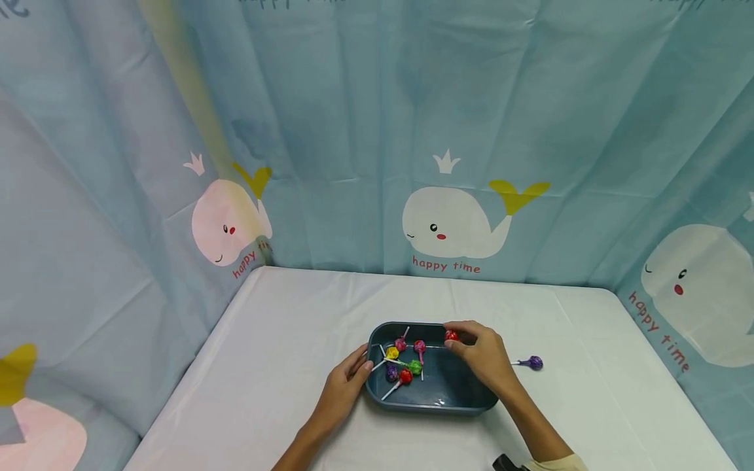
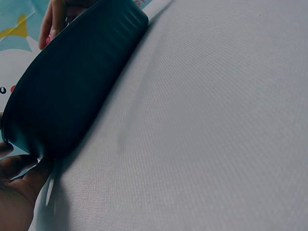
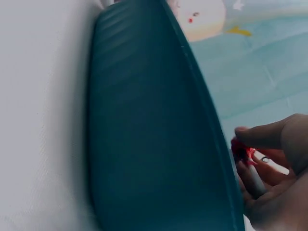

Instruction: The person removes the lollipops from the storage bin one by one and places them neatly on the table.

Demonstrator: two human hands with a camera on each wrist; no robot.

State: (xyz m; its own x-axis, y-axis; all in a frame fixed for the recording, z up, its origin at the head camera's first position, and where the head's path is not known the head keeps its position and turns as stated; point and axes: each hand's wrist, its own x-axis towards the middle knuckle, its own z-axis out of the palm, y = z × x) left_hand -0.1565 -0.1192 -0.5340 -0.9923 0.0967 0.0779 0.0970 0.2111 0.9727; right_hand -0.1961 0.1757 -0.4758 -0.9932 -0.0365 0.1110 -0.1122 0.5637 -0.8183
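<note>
A dark blue-green rectangular tray [image 1: 448, 409] stands on the white-covered table. My left hand [image 1: 343, 386] grips its left end, the thumb at the rim and the fingers along the outer wall. Over the tray's far right part, my right hand [image 1: 480, 350] pinches a red lollipop [image 3: 240, 150] by its wrapped head, and the white stick runs back toward the palm. Inside the tray, toward its left, several lollipops lie jumbled: a yellow one [image 1: 392, 353], a green one [image 1: 415, 367], a purple one [image 1: 391, 374], another red one [image 1: 406, 376] and two pink ones [image 1: 419, 347].
Right of the tray, a purple lollipop [image 1: 535, 363] lies on the white cloth [image 1: 306, 314], partly behind my right wrist. A blue curtain [image 1: 353, 131] printed with whales hangs behind the table and along both sides. A black object [image 1: 505, 463] shows by my right sleeve.
</note>
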